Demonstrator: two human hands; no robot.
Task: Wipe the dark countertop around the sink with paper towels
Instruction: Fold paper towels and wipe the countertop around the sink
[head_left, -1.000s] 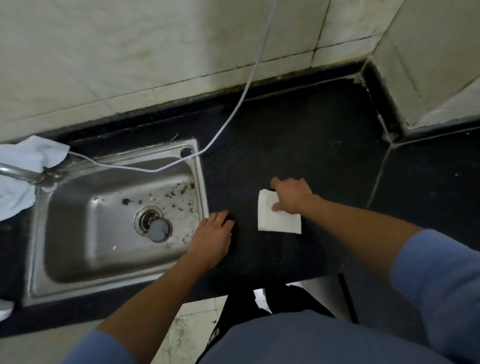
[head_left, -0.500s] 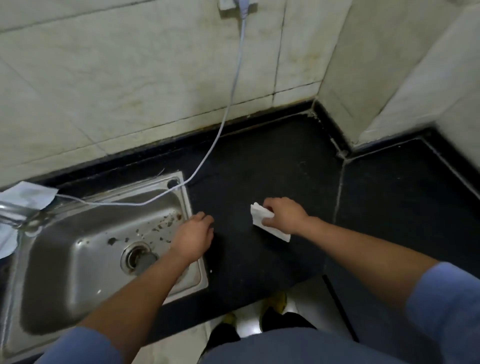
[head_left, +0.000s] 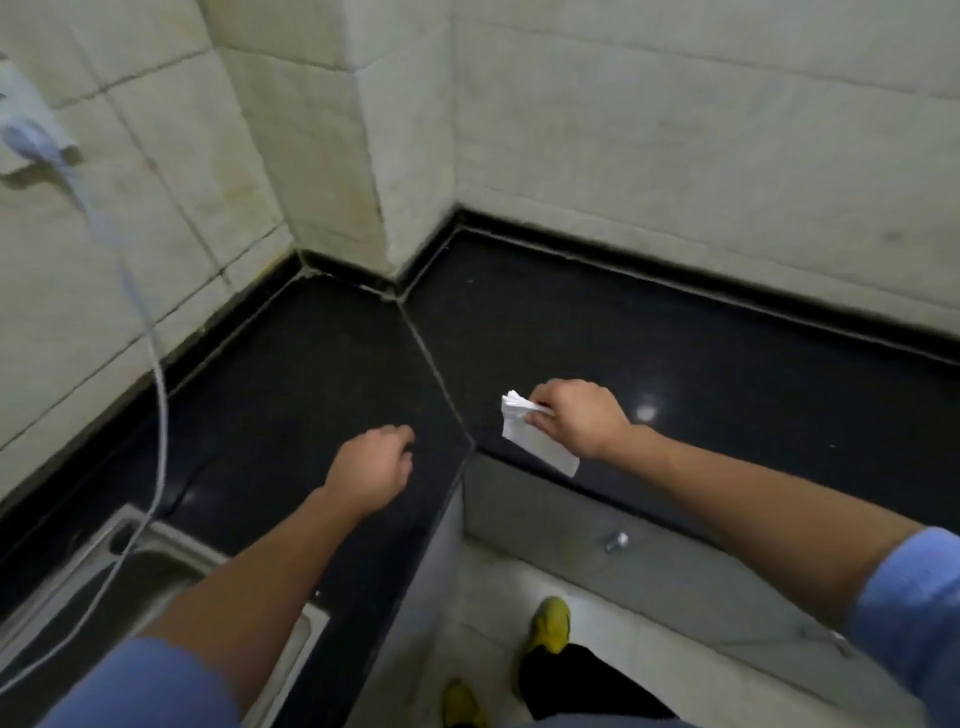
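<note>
The dark countertop (head_left: 291, 374) runs along the tiled walls and turns a corner to the right. My right hand (head_left: 579, 415) grips a folded white paper towel (head_left: 530, 436), held over the right-hand slab near its front edge. My left hand (head_left: 371, 467) hovers over the left slab, close to the seam, with its fingers loosely curled and nothing in it. Only the right corner of the steel sink (head_left: 156, 561) shows at the lower left, partly hidden by my left forearm.
A white cable (head_left: 161, 395) hangs from a plug on the left wall (head_left: 36, 140) down into the sink. Tiled walls close in the counter at the back. Below the counter's inner corner are pale floor, a small metal valve (head_left: 616, 541) and my yellow shoes (head_left: 550, 623).
The view has swung right, leaving most of the sink out of frame. My right hand has lifted the towel off the left slab and carried it across the seam. My left hand left the sink rim.
</note>
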